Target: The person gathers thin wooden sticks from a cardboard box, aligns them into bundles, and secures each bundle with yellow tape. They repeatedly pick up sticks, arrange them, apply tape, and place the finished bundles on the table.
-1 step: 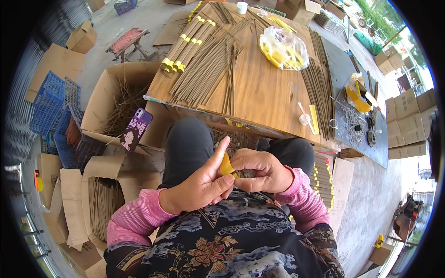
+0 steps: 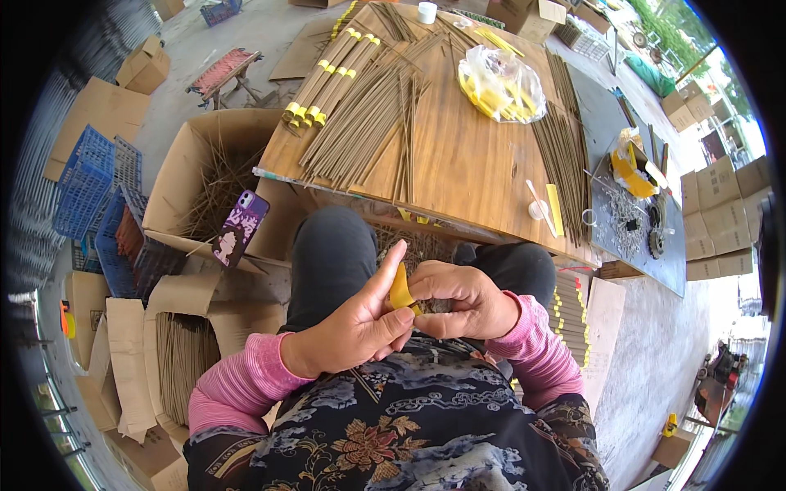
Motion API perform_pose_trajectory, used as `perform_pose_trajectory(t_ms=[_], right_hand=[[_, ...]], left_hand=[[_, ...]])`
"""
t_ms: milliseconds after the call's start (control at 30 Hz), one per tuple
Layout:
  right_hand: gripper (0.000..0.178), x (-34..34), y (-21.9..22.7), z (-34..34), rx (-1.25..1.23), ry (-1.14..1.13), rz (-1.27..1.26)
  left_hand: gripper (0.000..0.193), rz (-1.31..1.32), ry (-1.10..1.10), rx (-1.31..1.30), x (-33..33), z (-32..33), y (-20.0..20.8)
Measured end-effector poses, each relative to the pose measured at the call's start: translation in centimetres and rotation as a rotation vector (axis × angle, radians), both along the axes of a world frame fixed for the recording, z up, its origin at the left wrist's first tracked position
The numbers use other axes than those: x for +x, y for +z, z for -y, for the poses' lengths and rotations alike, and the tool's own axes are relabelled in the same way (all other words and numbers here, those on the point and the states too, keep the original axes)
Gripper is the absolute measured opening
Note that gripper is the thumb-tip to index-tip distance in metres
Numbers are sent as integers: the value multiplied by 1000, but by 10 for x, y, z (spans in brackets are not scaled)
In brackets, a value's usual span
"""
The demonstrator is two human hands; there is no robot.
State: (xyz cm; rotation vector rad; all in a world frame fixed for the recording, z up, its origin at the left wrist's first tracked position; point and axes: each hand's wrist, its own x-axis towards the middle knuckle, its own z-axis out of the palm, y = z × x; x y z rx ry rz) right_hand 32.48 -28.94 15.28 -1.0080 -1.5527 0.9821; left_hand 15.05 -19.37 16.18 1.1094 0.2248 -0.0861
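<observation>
Above my lap, both hands close round a bundle of thin brown sticks (image 2: 438, 306), seen nearly end-on. A yellow paper band (image 2: 399, 292) curves round the bundle between my hands. My left hand (image 2: 360, 331) grips from the left, its thumb pressed on the band's lower edge and its forefinger pointing up. With bent fingers, my right hand (image 2: 458, 296) pinches the bundle and the band's right side. The bundle's far length is hidden by my hands.
Loose brown sticks (image 2: 360, 123) and yellow-banded bundles (image 2: 336, 75) lie on the wooden table (image 2: 471, 176), beside a plastic bag of yellow strips (image 2: 501, 84). A white paste pot (image 2: 537, 211) sits near its edge. Left stand a stick-filled carton (image 2: 184, 135) and a phone (image 2: 241, 228).
</observation>
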Motion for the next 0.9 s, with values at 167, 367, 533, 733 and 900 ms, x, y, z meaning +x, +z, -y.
perform_pose_trajectory(t_ms=[167,367,533,733,900], right_hand=[[19,4,2,1,26,17,51],[22,7,14,-1,53,45,119],[25,10,24,-2,118,58,252],[30,11,36,-2,226,60,402],[30,9,35,-3,414,32,498]], left_hand=[[73,-40,-21,-125,2,-3,-1],[75,-49,-103,-174,0,-6,-3],[70,-17,-88,-212,-1,-4,-13],[60,-44,-60,-448,2,-9,-12],[58,-47,-73,-419,3,-9,-5]])
